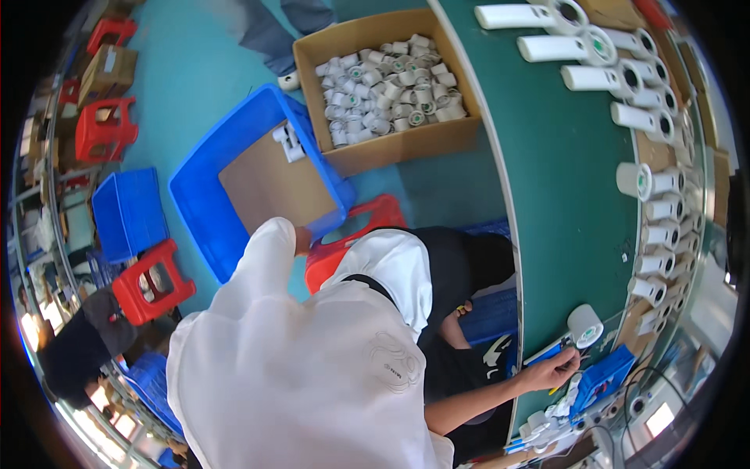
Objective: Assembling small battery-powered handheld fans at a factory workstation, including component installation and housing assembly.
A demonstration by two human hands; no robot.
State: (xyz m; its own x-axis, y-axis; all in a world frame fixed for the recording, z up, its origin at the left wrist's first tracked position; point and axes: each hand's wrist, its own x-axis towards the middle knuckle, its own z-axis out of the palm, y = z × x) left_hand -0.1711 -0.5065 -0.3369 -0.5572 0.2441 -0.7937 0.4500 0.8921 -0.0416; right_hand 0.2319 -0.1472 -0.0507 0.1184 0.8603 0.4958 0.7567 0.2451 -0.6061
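Observation:
From a white sleeve at the lower right, my right forearm reaches over the green workbench [570, 180]. My right hand [551, 371] is closed, fingertips pinched by a thin piece that I cannot make out. Just beyond them is a white cylinder [584, 326] with a green mark on its end face. A blue holder [601, 383] lies to the right of that hand. My left arm in its white sleeve extends up and left; only a bit of skin, probably my left hand [302, 240], shows beside the blue bin and red stool [355, 227]. Its fingers are hidden.
A carton [391, 148] full of white cylinders stands beside a large blue bin [187, 184] holding a white part on cardboard. White handled units [547, 48] line the bench's far side. Dark clothing and another hand [464, 308] are near the bench edge. Red stools [152, 281] stand left.

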